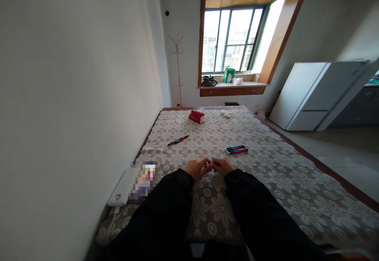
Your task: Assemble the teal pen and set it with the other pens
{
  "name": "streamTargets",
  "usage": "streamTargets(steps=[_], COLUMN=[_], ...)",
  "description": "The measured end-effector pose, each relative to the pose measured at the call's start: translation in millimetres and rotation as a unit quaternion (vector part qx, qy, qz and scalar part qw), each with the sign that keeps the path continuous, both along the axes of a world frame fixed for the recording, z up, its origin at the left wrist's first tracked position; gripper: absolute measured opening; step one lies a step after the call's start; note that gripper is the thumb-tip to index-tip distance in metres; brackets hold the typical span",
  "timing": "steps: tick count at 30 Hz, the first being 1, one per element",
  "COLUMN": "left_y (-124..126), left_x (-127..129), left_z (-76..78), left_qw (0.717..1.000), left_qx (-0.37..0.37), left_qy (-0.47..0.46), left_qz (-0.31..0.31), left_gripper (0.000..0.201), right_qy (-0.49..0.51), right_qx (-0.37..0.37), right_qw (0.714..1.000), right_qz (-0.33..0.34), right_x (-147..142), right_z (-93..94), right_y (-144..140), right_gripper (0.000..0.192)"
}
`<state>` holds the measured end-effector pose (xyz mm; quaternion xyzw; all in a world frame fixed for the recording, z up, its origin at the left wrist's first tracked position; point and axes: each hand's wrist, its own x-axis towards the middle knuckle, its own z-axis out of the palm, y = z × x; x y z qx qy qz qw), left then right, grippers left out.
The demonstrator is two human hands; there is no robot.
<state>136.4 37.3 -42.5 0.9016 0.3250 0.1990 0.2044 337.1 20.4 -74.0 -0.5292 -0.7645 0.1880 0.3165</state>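
Observation:
My left hand (198, 168) and my right hand (222, 166) meet over the patterned tablecloth, fingertips pinched close together. A small teal bit (212, 158) shows at the fingertips of my right hand, and something whitish lies by the left fingers. My fingers hide most of what they hold, so its kind is unclear. Just beyond my right hand, several pens (236, 149) with dark, red and teal parts lie side by side. Farther left, more slim pens (178, 140) of similar colours lie at a slant.
A red packet (196, 116) and a small whitish item (226, 114) lie toward the table's far end. A white device with a cable (120, 188) and a blurred-out flat thing (143, 183) sit at the left edge by the wall. A white fridge (310, 95) stands right.

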Motion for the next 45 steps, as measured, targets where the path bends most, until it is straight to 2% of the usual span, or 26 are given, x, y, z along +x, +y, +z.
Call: streamTargets(steps=[6, 8, 10, 12, 14, 16, 19, 23, 26, 33, 40, 45], left_y=[-5, -5, -5, -4, -3, -3, -3, -2, -1, 3, 1, 1], left_x=[1, 1, 0, 0, -1, -2, -2, -2, -2, -5, -4, -4], left_z=[7.1, 7.7, 7.9, 8.2, 8.5, 8.6, 8.2, 7.6, 7.4, 4.4, 4.4, 4.4], left_qw=[1.000, 0.999, 0.999, 0.998, 0.998, 0.998, 0.998, 0.997, 0.995, 0.992, 0.993, 0.994], left_qx=[0.012, 0.018, 0.022, 0.022, 0.019, 0.016, 0.014, 0.013, 0.008, 0.016, 0.023, 0.027], left_qy=[0.016, 0.016, 0.018, 0.022, 0.024, 0.023, 0.023, 0.032, 0.036, 0.044, 0.043, 0.042], left_qz=[0.007, 0.023, 0.039, 0.050, 0.056, 0.060, 0.065, 0.076, 0.093, 0.116, 0.110, 0.099], left_gripper=[0.037, 0.035, 0.032, 0.030, 0.029, 0.028, 0.028, 0.027, 0.025, 0.021, 0.023, 0.023], right_qy=[-0.045, -0.046, -0.054, -0.085, -0.135, -0.173, -0.192, -0.190, -0.176, -0.141, -0.171, -0.150], right_qx=[0.014, 0.040, 0.096, 0.151, 0.158, 0.130, 0.097, 0.094, 0.108, 0.129, 0.116, 0.100], right_qw=[0.999, 0.998, 0.993, 0.979, 0.964, 0.959, 0.962, 0.966, 0.970, 0.981, 0.978, 0.982], right_qz=[0.012, 0.010, -0.032, -0.111, -0.167, -0.183, -0.166, -0.145, -0.131, -0.011, 0.028, 0.047], right_x=[-2, 0, 5, 11, 17, 22, 26, 24, 21, 11, 6, 6], right_z=[1.9, 4.9, 7.2, 6.8, 3.1, -2.3, -8.5, -9.3, -7.2, -1.1, 0.4, -1.5], right_y=[-1, -2, -1, 1, 4, 6, 7, 7, 7, 2, -2, -1], right_gripper=[0.045, 0.045, 0.040, 0.029, 0.030, 0.032, 0.022, 0.016, 0.017, 0.027, 0.031, 0.033])
